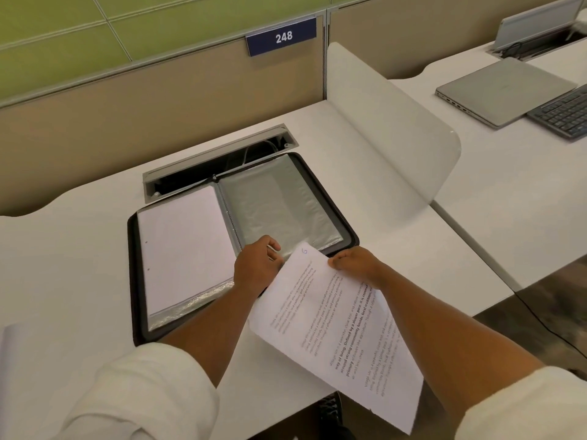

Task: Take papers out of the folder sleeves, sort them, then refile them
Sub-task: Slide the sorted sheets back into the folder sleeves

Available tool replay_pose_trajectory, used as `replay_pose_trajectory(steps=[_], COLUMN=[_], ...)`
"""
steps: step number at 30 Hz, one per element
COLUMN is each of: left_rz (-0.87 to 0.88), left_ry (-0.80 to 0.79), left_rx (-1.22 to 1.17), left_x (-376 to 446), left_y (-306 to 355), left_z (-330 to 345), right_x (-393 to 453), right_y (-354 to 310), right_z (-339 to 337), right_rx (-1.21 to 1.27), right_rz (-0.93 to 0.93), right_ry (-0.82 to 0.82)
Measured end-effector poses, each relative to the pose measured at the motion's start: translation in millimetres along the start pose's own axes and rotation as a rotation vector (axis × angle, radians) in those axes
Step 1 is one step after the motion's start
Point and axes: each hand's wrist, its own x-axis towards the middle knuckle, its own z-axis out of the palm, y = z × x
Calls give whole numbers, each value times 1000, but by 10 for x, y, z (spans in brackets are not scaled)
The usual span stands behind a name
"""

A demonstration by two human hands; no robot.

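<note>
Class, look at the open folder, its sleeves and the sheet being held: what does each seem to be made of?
Folder: black, matte edge, probably fabric or soft plastic. Sleeves: clear, glossy plastic film, judging by the crinkled shine. Sheet: plain white matte paper with printed text, bending in the right hand.

A single head-worn wide-angle camera is looking forward and down, close over the white surface [79, 265]; both forearms are reaching in from the lower frame, partitions are filling the top.

Office: partitioned desks [317, 128] (seat sign [281, 36] reads 248), laptop [503, 90], keyboard [562, 113].
</note>
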Motion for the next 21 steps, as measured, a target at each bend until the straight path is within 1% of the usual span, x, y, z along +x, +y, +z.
replay_pose_trajectory(steps=[2,5,8,10,13,17,21], left_rz=[24,100,175,246,331,390,400], left_ry=[0,23,42,28,20,36,5], left_rx=[32,122,180,219,247,256,302], left_x=[-4,-32,-54,-51,-39,-19,-6], left_y=[18,65,86,85,78,71,80], left_z=[6,-3,-3,12,59,107,135], right_x=[15,34,22,25,48,65,94], right_y=[-15,31,70,75,78,72,97], right_z=[9,13,9,14,28,22,20], right_rx=[-10,60,87,111,200,274,244], right_rz=[35,102,148,154,155,164,127], right_ry=[35,123,118,110,158,246,298])
